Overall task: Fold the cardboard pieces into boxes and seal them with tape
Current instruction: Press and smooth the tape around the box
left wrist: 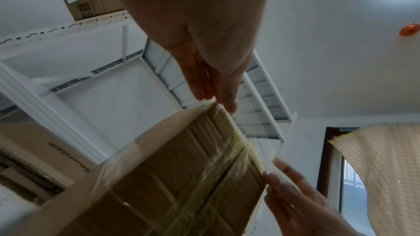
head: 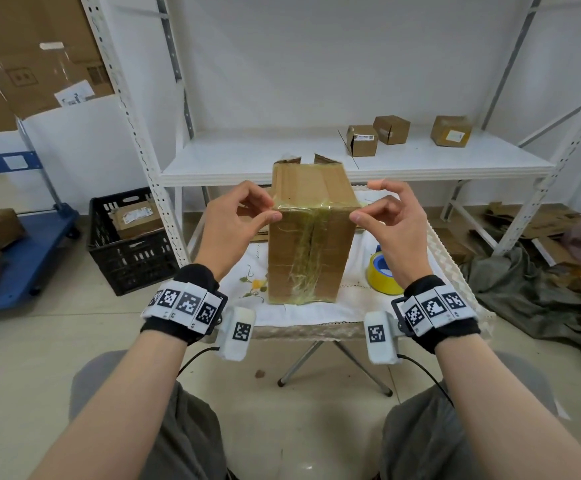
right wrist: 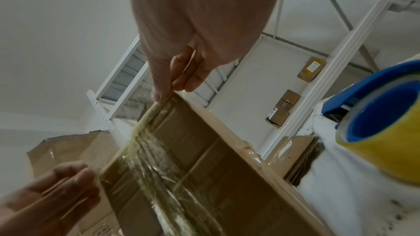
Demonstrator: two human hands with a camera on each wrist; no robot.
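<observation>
A brown cardboard box (head: pixel 311 251) stands on a small cloth-covered table (head: pixel 302 313), its near face crossed by wrinkled yellowish tape. A tape strip (head: pixel 313 206) runs across its upper front edge. My left hand (head: pixel 272 212) pinches the strip's left end at the box corner, and my right hand (head: pixel 359 217) pinches the right end. The left wrist view shows the left fingertips (left wrist: pixel 223 103) at the taped edge of the box (left wrist: pixel 181 177). In the right wrist view the right fingertips (right wrist: pixel 159 94) press the same edge of the box (right wrist: pixel 193 159). A yellow tape roll (head: pixel 382 275) with a blue core lies right of the box.
Behind the table stands a white metal shelf (head: pixel 247 168) carrying three small boxes (head: pixel 391 129). A black crate (head: pixel 129 244) with a parcel sits on the floor at left, beside a blue cart (head: pixel 22 258). Flattened cardboard (head: pixel 559 237) is piled at the right.
</observation>
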